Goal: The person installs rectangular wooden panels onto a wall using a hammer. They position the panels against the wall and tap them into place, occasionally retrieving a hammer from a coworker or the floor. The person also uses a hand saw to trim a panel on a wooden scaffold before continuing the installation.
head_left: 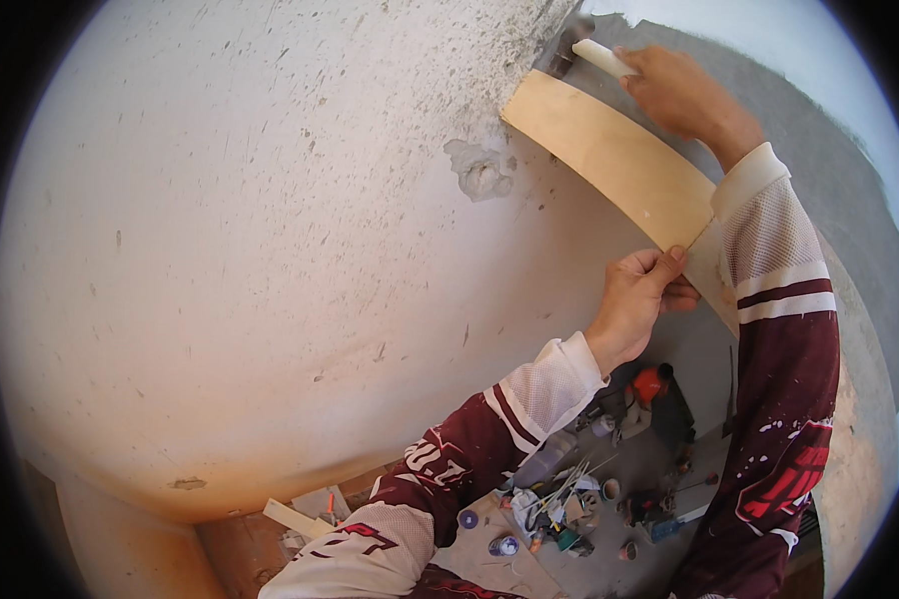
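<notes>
A long tan strip of thin board (619, 155) runs from the rough wall corner at upper middle down to the right. My left hand (641, 299) is closed on its lower edge, thumb on top and fingers curled underneath. Beyond the strip, my right hand (674, 95) is closed round the pale handle of a hammer (601, 58). The hammer's dark head is blurred and lies close to the strip's far end, by the wall corner; I cannot tell whether it touches.
A speckled white wall (270, 230) with a chipped hole (481, 172) fills the left. Grey plaster (819, 140) covers the surface at right. Far below, the floor holds a bucket (610, 489), jars, tools and scraps, with a person in orange (651, 384) among them.
</notes>
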The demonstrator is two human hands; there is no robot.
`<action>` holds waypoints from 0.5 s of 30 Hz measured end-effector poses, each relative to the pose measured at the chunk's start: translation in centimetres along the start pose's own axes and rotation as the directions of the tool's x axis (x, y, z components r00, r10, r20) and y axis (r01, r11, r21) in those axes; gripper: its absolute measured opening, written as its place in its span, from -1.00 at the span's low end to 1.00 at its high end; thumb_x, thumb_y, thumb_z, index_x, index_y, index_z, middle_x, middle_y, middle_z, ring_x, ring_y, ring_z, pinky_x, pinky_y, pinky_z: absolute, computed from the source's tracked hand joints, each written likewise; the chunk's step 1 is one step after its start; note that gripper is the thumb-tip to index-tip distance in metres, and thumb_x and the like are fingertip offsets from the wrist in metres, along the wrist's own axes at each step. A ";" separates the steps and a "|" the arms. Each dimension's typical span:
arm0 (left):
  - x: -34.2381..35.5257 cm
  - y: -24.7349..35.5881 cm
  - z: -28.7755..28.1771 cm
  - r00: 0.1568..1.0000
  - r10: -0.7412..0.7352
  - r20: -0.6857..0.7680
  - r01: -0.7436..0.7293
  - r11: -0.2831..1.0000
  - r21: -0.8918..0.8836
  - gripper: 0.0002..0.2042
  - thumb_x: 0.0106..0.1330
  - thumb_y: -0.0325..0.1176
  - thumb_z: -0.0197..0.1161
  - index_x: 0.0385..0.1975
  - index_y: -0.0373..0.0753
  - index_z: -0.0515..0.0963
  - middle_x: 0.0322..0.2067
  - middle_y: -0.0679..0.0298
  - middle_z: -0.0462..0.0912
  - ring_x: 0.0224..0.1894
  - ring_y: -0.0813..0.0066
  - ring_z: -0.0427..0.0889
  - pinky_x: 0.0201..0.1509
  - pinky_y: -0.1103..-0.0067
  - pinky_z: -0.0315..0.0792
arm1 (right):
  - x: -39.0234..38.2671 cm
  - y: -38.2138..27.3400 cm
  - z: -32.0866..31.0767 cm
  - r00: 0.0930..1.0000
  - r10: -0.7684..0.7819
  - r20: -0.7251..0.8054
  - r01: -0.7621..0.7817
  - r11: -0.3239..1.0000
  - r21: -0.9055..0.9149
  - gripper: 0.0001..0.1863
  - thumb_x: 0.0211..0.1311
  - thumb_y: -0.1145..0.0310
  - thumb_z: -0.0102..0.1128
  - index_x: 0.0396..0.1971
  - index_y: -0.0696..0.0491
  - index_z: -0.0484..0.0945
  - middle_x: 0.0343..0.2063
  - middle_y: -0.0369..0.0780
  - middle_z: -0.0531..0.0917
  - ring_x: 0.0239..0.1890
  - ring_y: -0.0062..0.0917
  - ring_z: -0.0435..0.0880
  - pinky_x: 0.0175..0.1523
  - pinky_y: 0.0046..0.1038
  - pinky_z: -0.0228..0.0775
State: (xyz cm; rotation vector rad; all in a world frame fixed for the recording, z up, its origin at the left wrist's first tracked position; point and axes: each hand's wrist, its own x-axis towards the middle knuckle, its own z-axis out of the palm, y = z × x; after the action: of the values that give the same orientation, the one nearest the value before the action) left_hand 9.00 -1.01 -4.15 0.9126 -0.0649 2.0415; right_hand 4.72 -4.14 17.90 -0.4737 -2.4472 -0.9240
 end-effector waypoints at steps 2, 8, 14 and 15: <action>0.0 0.3 0.4 1.000 0.006 -0.002 -0.006 1.000 0.027 -0.69 0.44 -0.15 0.26 -0.32 -0.33 0.58 -0.36 0.19 0.68 -0.35 0.45 0.69 -0.25 0.55 0.64 | -0.1 0.2 -0.2 0.998 -0.043 -0.036 0.043 0.999 -0.019 -0.54 0.43 0.30 0.02 0.29 0.04 0.45 -0.32 0.04 0.70 -0.39 -0.13 0.64 -0.18 -0.22 0.48; 0.1 1.3 -0.2 0.999 -0.021 0.031 0.019 0.997 0.071 -0.68 0.48 -0.14 0.20 -0.25 -0.35 0.58 -0.31 0.14 0.67 -0.30 0.41 0.70 -0.22 0.54 0.64 | -0.9 1.7 -0.1 0.993 -0.041 -0.109 0.037 0.998 -0.044 -0.53 0.43 0.30 0.04 0.30 0.01 0.45 -0.35 0.05 0.67 -0.41 -0.14 0.61 -0.20 -0.22 0.43; -0.3 1.9 -0.6 0.995 -0.040 0.091 0.040 0.999 0.009 -0.63 0.52 -0.12 0.08 -0.13 -0.38 0.56 -0.26 0.07 0.68 -0.23 0.33 0.71 -0.14 0.49 0.63 | -3.5 2.6 -0.7 0.989 -0.016 -0.145 0.011 0.999 -0.035 -0.53 0.43 0.29 0.06 0.31 -0.02 0.44 -0.36 0.02 0.67 -0.47 -0.18 0.57 -0.24 -0.25 0.41; -0.2 1.8 -0.5 0.995 -0.036 0.096 0.035 0.999 0.011 -0.63 0.51 -0.11 0.08 -0.10 -0.37 0.56 -0.24 0.06 0.68 -0.22 0.31 0.71 -0.12 0.46 0.63 | -3.9 2.4 -0.9 0.988 -0.015 -0.156 0.005 0.998 -0.065 -0.53 0.44 0.29 0.05 0.31 -0.01 0.45 -0.38 -0.02 0.68 -0.49 -0.24 0.57 -0.28 -0.29 0.41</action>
State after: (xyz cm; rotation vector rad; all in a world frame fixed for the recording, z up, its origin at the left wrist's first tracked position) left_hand 7.41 -2.11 -4.20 1.0111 -0.0914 1.9657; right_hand 9.34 -3.63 17.67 -0.3956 -2.2866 -1.0080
